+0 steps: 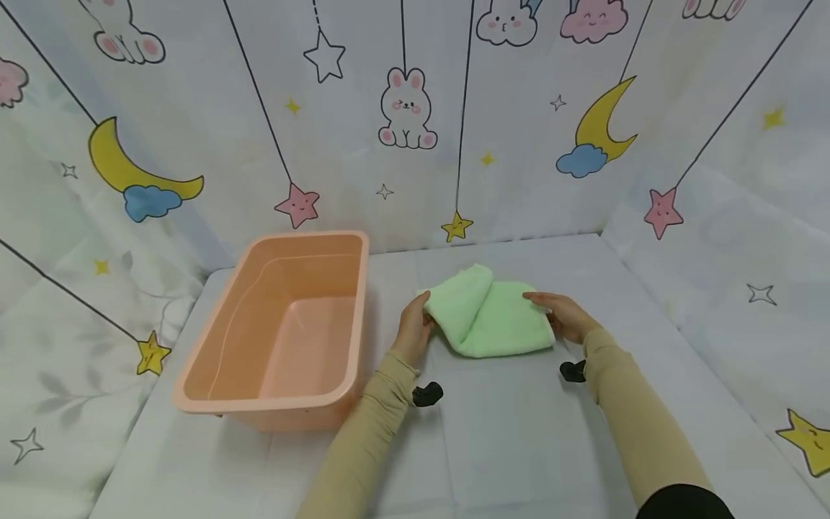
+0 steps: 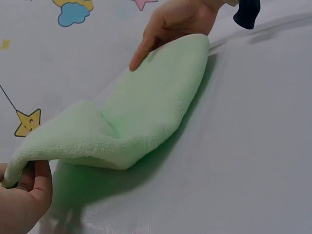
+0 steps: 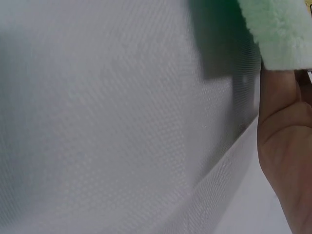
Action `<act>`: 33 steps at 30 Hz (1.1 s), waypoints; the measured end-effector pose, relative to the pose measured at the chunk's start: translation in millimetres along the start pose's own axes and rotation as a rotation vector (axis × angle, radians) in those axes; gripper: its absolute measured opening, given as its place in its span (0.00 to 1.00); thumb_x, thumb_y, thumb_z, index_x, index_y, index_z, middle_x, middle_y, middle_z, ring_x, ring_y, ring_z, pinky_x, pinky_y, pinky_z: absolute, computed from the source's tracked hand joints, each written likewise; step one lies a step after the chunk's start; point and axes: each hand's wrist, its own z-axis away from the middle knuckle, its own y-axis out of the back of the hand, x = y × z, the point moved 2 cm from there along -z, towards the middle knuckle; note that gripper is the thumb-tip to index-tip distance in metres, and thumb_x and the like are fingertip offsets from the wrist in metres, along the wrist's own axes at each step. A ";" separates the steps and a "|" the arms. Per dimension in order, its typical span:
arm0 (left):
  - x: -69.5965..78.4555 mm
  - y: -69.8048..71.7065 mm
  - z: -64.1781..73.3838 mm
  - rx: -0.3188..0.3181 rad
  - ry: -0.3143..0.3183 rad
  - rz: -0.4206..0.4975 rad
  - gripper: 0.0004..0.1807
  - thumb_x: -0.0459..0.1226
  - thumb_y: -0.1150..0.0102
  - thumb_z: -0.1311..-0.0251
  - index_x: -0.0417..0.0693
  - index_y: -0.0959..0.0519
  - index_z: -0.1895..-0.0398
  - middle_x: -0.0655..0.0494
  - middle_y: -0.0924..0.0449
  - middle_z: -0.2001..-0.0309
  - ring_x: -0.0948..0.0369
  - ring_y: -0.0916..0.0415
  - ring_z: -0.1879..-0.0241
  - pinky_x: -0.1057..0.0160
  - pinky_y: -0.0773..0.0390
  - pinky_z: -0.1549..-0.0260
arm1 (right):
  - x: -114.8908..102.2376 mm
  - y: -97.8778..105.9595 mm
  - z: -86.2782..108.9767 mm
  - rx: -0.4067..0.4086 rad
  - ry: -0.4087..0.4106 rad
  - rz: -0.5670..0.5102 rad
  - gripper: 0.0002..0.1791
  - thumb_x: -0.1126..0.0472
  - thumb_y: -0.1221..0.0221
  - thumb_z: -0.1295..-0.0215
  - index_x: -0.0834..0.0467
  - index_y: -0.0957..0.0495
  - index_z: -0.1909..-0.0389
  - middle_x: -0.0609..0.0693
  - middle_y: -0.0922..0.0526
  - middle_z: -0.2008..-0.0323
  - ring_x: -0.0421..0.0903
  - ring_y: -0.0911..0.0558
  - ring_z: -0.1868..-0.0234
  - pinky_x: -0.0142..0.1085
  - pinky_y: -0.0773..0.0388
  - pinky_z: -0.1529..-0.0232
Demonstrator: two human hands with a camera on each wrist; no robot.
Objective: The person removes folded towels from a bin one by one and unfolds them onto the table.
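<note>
The left hand (image 1: 413,328) pinched one end of a folded light-green towel (image 1: 502,321) and the right hand (image 1: 569,317) gripped the other, toward the worktop's (image 1: 519,447) far edge; a peach tub (image 1: 305,419) stood toward the far left corner.

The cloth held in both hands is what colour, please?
The cloth is pale green, clearest in the left wrist view.

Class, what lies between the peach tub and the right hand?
A strip of white tabletop, then the left hand, then the green cloth; the head view shows this.
</note>
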 end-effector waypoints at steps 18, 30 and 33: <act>-8.8 30.1 54.9 0.022 -0.011 -0.105 0.40 0.36 0.52 0.36 0.36 0.61 0.28 0.39 0.65 0.26 0.47 0.43 0.35 0.52 0.28 0.43 | 11.5 16.6 -0.9 0.132 0.035 0.098 0.30 0.64 0.54 0.33 0.52 0.44 0.30 0.53 0.63 0.25 0.56 0.65 0.25 0.54 0.59 0.28; -10.7 41.4 77.4 0.033 -0.028 -0.223 0.38 0.34 0.53 0.38 0.31 0.57 0.29 0.35 0.61 0.28 0.44 0.44 0.34 0.51 0.33 0.38 | 6.3 21.7 0.6 0.204 -0.001 0.134 0.31 0.65 0.56 0.33 0.53 0.47 0.29 0.54 0.64 0.26 0.57 0.66 0.26 0.56 0.61 0.28; -9.8 41.7 79.7 0.144 -0.053 -0.405 0.38 0.38 0.47 0.43 0.41 0.48 0.29 0.39 0.59 0.31 0.47 0.46 0.35 0.51 0.35 0.40 | 4.6 21.1 2.6 0.222 0.014 0.117 0.32 0.63 0.57 0.32 0.53 0.53 0.27 0.56 0.63 0.26 0.57 0.63 0.26 0.55 0.59 0.28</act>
